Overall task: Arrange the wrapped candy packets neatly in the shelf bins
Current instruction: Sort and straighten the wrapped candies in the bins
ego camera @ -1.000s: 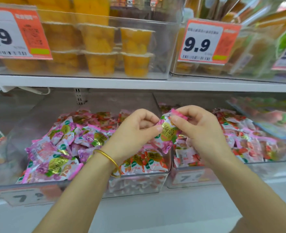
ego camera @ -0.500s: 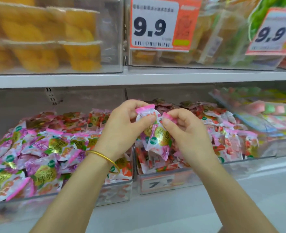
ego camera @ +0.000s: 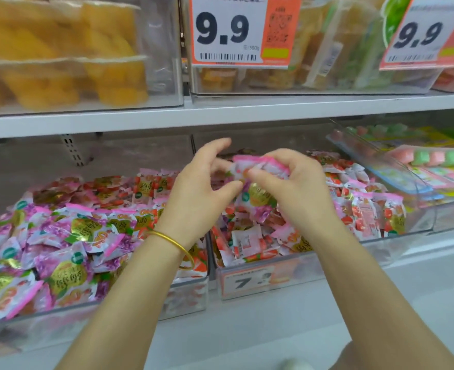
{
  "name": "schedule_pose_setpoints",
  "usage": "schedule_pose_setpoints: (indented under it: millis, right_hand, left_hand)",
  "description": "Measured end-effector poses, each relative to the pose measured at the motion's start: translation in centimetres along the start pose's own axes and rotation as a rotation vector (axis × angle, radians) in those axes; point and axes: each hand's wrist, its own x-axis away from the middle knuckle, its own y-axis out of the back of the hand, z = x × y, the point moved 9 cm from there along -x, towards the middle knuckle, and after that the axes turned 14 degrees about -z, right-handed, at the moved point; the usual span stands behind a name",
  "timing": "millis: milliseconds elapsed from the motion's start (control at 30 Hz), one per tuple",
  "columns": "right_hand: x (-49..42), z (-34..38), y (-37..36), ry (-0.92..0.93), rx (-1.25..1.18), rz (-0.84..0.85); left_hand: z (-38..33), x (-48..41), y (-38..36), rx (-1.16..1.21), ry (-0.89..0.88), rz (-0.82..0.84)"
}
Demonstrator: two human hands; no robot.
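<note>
My left hand (ego camera: 198,188) and my right hand (ego camera: 298,188) meet above the divider between two clear bins on the lower shelf. Together they hold a small bunch of pink wrapped candy packets (ego camera: 258,180): my right fingers curl over the top ones, my left thumb and fingers pinch the left side, the left index finger lifted. The left bin (ego camera: 183,297) is heaped with purple and pink packets (ego camera: 68,236). The right bin (ego camera: 282,276) holds red and white strawberry packets (ego camera: 364,206).
A white shelf board (ego camera: 220,113) runs just above my hands, carrying clear bins of yellow fruit cups (ego camera: 68,54) and orange price tags (ego camera: 244,30). A tilted clear bin of pastel sweets (ego camera: 428,166) sits at the right. A gold bangle (ego camera: 175,244) rings my left wrist.
The view has shifted right and closer. My hands have risen slightly with the packets; my right hand now covers more packets from above and my left index finger has lifted.
</note>
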Motion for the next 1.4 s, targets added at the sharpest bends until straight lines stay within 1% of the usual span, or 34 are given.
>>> schedule_pose_setpoints:
  millis: [67,100,133,200,300,400,500,567,667,733,767,900,933,1000,1067,1167,1267,1367,1400]
  right_hand:
    - [-0.8,-0.5,1.9,-0.010,0.052,-0.177]
    - [-1.0,-0.9,2.7,-0.027,0.063,-0.222]
    - [-1.1,-1.3,3.0,-0.048,0.073,-0.234]
    - [-0.9,-1.8,2.8,-0.074,0.109,-0.203]
    - [-0.7,-1.6,2.0,-0.081,0.148,-0.168]
    - [-0.8,-1.5,2.0,-0.096,0.155,-0.186]
    - [-1.0,-1.7,2.2,-0.113,0.140,-0.203]
    - [-1.1,-2.0,2.5,-0.132,0.107,-0.227]
    - [-1.1,-2.3,3.1,-0.155,0.052,-0.252]
    - [-1.1,-2.7,3.7,-0.186,0.013,-0.288]
    - [-1.1,-2.9,4.1,-0.206,-0.016,-0.315]
    - [-1.4,-3.9,5.9,-0.251,-0.058,-0.383]
    - [-1.5,-4.2,6.3,-0.260,-0.067,-0.388]
    - [-1.7,-4.8,6.7,-0.284,-0.095,-0.396]
    - [-1.9,-5.2,6.9,-0.296,-0.121,-0.392]
    - [-2.2,-5.5,7.0,-0.306,-0.119,-0.361]
    - [-2.3,-5.7,7.3,-0.313,-0.128,-0.346]
    - [-2.3,-5.8,7.2,-0.321,-0.136,-0.335]
    - [-2.2,-5.7,7.1,-0.325,-0.145,-0.333]
  left_hand:
    - [0.9,-0.3,0.7,-0.060,-0.010,-0.042]
    - [1.3,-0.3,0.9,-0.112,-0.025,-0.041]
    - [1.6,-0.3,0.9,-0.164,-0.043,-0.029]
    - [2.0,-0.1,0.7,-0.231,-0.070,0.002]
    - [2.4,0.1,0.7,-0.210,-0.060,-0.008]
    - [2.6,0.1,0.8,-0.194,-0.055,-0.018]
    - [2.4,0.3,0.9,-0.224,-0.088,-0.019]
    - [1.9,0.3,1.0,-0.272,-0.139,-0.006]
    - [0.0,0.2,0.9,-0.409,-0.305,0.002]
    - [-1.3,-0.6,-0.6,-0.480,-0.386,0.078]
    - [-1.4,-1.2,-2.1,-0.513,-0.390,0.150]
    - [0.8,-2.7,-8.6,-0.794,-0.306,0.484]
    - [1.6,-2.7,-9.6,-0.858,-0.273,0.551]
    - [3.2,-2.5,-10.8,-0.936,-0.186,0.618]
    - [4.1,-2.5,-11.1,-0.964,-0.128,0.622]
    - [4.8,-2.7,-11.3,-0.971,-0.099,0.590]
    - [4.4,-3.3,-10.8,-0.886,-0.045,0.530]
    - [4.2,-3.3,-10.5,-0.747,0.064,0.542]
    - [4.1,-3.3,-10.3,-0.690,0.101,0.523]
